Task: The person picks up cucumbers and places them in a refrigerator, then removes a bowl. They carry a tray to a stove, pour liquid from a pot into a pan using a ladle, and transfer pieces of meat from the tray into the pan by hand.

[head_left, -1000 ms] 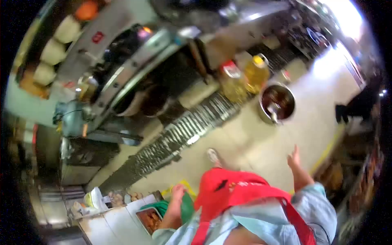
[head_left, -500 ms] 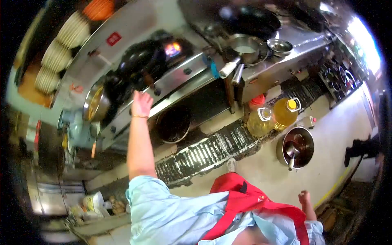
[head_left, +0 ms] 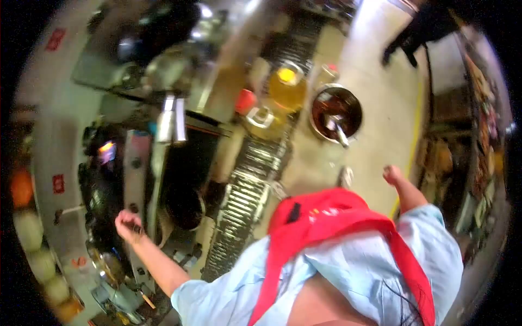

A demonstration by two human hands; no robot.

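Observation:
My left hand (head_left: 129, 226) is at the front of the stove, close to a control knob (head_left: 134, 208). Its fingers curl loosely with a dark gap between them, and I see no object in it; blur hides whether it touches the stove. Behind it sits a dark wok (head_left: 106, 198) on the burner, and a flame (head_left: 106, 152) glows farther along. My right hand (head_left: 390, 175) hangs out over the floor at my right side, its fingers closed in a loose fist with nothing visible in them.
A pot of dark liquid (head_left: 350, 100) with a ladle (head_left: 341, 136) stands on the floor beside oil jugs (head_left: 288, 92). A drain grate (head_left: 242, 204) runs along the stove. Pan handles (head_left: 172, 122) jut from the counter. Another person's dark-clad legs (head_left: 413, 41) show at upper right.
My view has swung round to the right, so the stove now lies on the left. My left hand has gone from stretched fingers to a loose curl. The right arm shows more.

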